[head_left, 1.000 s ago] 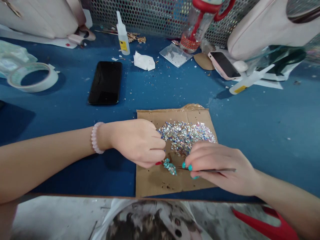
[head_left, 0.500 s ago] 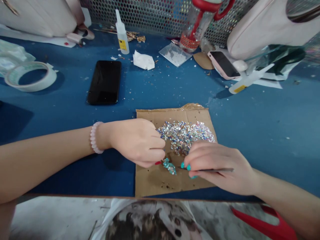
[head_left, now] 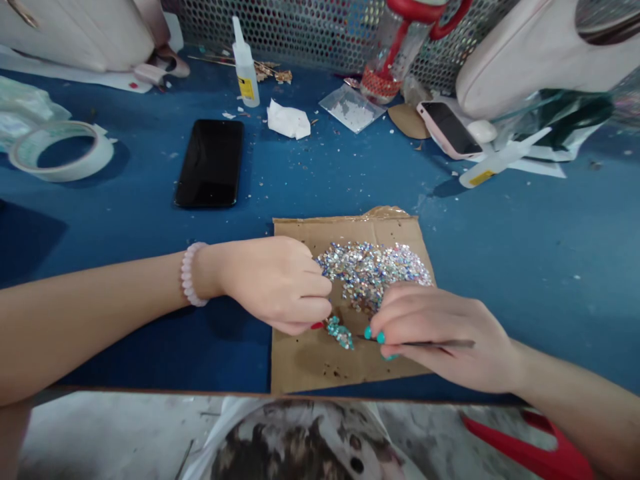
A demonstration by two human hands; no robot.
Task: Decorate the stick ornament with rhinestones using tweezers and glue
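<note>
My left hand (head_left: pixel 277 283) is closed, its fingertips pinching one end of a small piece covered with turquoise and silvery rhinestones (head_left: pixel 341 333). Between the fingers of my right hand (head_left: pixel 437 330) is a thin pair of tweezers (head_left: pixel 440 344), its tip pointing left, close to the studded piece. Whether the tip touches it I cannot tell. Both hands are over a brown cardboard sheet (head_left: pixel 305 373). Spread on the cardboard beyond my fingers lies a heap of loose, glittering rhinestones (head_left: pixel 373 268), partly hidden by my right hand.
Behind the cardboard lie a black phone (head_left: pixel 210 163), crumpled white paper (head_left: pixel 289 120) and a small plastic bag (head_left: pixel 352 108). One glue bottle (head_left: pixel 245 70) stands; another glue bottle (head_left: pixel 493 163) leans at right. A tape roll (head_left: pixel 63 153) is at left, a red-lidded cup (head_left: pixel 385 63) at the back.
My right hand has shifted slightly to the right, drawing the tweezers' tip a little away from the studded piece. My left hand keeps its hold.
</note>
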